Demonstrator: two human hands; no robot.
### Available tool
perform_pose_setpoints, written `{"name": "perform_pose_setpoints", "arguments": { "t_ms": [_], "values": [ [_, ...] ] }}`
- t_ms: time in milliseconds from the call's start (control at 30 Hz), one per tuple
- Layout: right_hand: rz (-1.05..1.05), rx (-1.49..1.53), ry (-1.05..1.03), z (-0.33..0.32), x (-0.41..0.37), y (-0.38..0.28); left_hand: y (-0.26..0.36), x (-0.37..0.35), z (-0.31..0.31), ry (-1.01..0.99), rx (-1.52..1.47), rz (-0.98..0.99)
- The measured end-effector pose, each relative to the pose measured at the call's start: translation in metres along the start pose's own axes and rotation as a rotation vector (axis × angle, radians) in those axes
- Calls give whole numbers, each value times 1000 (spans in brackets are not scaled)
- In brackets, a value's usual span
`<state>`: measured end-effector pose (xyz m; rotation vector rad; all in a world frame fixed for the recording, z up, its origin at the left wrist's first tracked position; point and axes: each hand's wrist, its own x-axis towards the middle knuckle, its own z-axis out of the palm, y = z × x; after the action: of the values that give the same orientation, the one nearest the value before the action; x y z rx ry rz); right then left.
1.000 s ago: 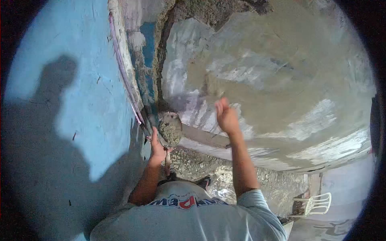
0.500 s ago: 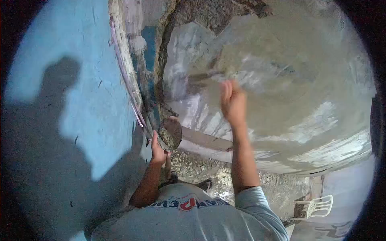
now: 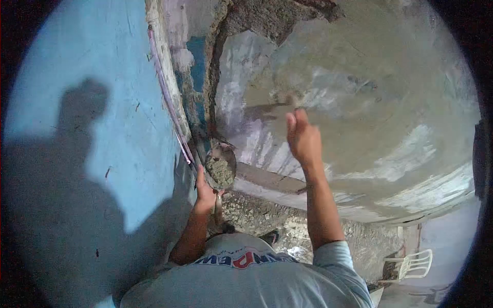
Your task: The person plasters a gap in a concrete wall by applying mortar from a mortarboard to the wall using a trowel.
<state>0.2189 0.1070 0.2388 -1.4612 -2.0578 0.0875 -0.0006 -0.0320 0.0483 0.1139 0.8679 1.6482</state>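
My left hand (image 3: 205, 197) is closed at the near rim of a round, dark pan (image 3: 234, 167). A heap of grey, crumbly wet mortar (image 3: 221, 172) lies in the pan, and a short handle (image 3: 219, 205) shows below the fingers. In front of the plastered wall (image 3: 390, 123), my right hand (image 3: 306, 141) is raised with its fingers curled together. A small blurred brownish shape shows just beyond its fingertips; I cannot tell what this hand grips. Streaks and patches of fresh mortar cover the wall around it.
A blue wall (image 3: 138, 169) carrying my shadow stands on the left. A cable (image 3: 172, 110) runs down the corner beside a rough, broken plaster edge (image 3: 213, 77). Rubble (image 3: 257, 213) covers the ground below. A white plastic chair (image 3: 413, 264) is at the lower right.
My right hand has shifted slightly right and down in view, its fingers now more curled. The pan has tilted, showing more of its mortar. The whole view has shifted a little.
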Motion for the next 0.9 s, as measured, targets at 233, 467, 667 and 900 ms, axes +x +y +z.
{"name": "perform_pose_setpoints", "arguments": {
  "t_ms": [233, 467, 667, 900],
  "values": [
    [-71, 51, -187, 117, -32, 31, 6, -1, 2, -29, 74, -13],
    [-91, 206, -489, 146, -105, 61, 4, 0, -32, -183, 143, -4],
    [-113, 222, -320, 102, -134, 64, 12, -6, -42, -176, 177, -29],
    [-138, 164, -74, 96, -143, 79, 4, 7, -60, -225, 224, -139]
  ]
}}
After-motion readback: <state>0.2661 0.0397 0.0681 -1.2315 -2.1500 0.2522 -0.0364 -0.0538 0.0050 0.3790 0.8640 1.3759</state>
